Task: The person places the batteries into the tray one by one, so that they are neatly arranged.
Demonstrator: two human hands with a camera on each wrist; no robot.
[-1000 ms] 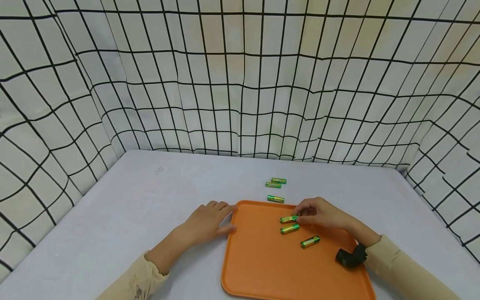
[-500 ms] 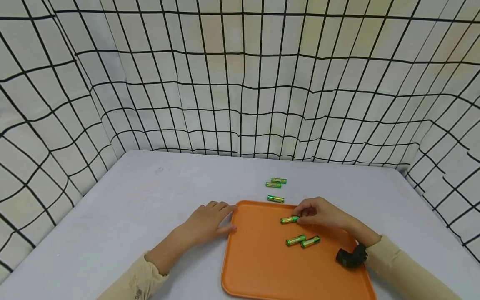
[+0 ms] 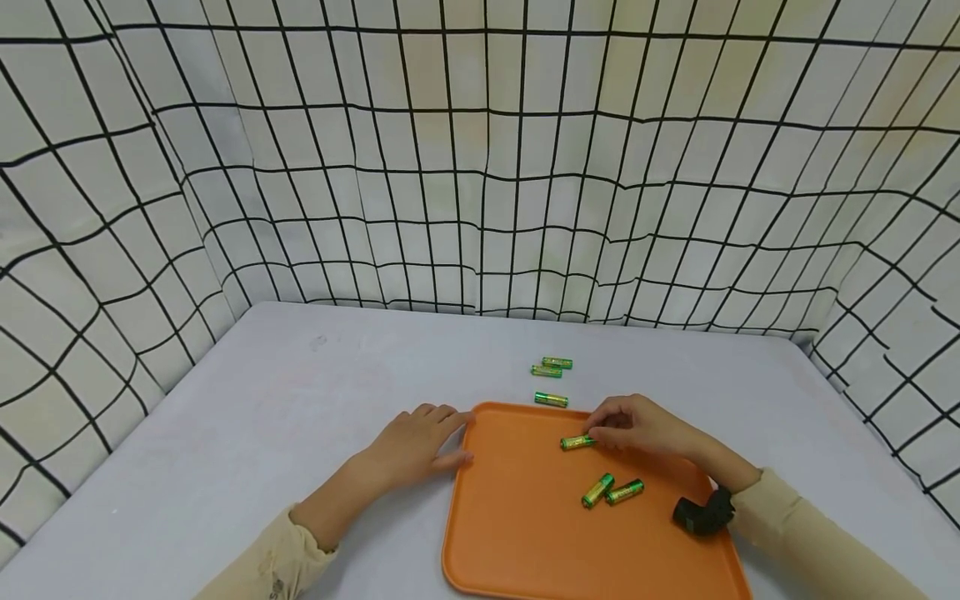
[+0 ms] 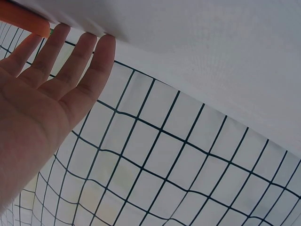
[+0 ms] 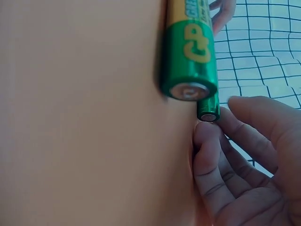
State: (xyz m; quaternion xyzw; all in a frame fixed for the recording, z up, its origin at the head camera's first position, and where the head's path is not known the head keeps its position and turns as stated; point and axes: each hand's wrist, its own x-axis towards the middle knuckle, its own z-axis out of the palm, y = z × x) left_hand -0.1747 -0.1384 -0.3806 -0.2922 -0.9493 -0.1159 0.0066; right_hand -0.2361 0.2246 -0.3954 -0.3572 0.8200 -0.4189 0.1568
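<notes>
My left hand (image 3: 416, 443) rests at the left rim of the orange tray (image 3: 517, 533), fingers extended and fingertips at the edge; the left wrist view shows the extended fingers (image 4: 77, 70) beside the tray's orange edge. Over the tray's far right part is my right hand (image 3: 637, 429), its bent fingers around the right end of a green-and-gold battery (image 3: 576, 442). In the right wrist view the thumb (image 5: 249, 110) stands apart from that battery's end (image 5: 208, 113), while a fingertip (image 5: 207, 134) is right at it. Closer to the tray's middle lie two batteries, one slanted (image 3: 597, 491), one flatter (image 3: 626, 492).
Beyond the tray's far edge, a single battery (image 3: 551, 400) lies on the white table (image 3: 360, 367), with a pair of batteries (image 3: 552, 367) farther back. A black wrist device (image 3: 703, 512) overlaps the tray's right side. Black-gridded white cloth walls (image 3: 465, 192) surround the table.
One battery has rolled toward the person, reached another and turned more steeply beside it. The battery by my right hand has shifted slightly nearer; its thumb now sits above the end. My left hand stays put.
</notes>
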